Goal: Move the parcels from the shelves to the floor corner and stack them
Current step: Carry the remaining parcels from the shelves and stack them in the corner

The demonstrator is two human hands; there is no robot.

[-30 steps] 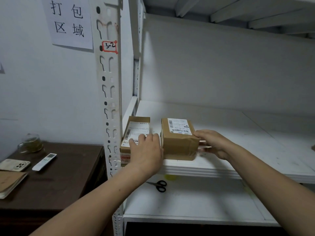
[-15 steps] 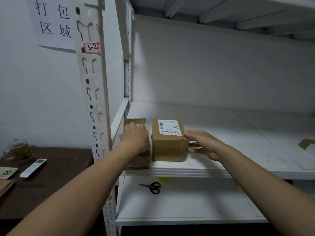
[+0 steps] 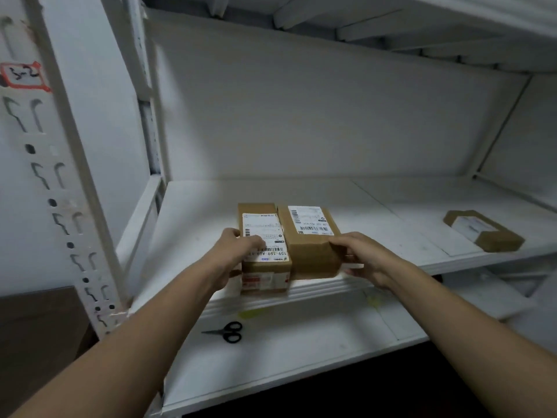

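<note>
Two brown cardboard parcels with white labels sit side by side at the front edge of the white shelf. My left hand grips the left parcel at its left side, fingers over the label. My right hand holds the right parcel at its right front corner. The two parcels touch each other. A third flat parcel lies further right on the same shelf, apart from both hands.
Black scissors lie on the lower shelf. A perforated white upright post stands at the left, a dark wooden table beside it. The upper shelf's underside hangs overhead.
The left parcel has come rightward against the right parcel, with my left hand now on its left side. The view has swung right, bringing the third parcel into sight.
</note>
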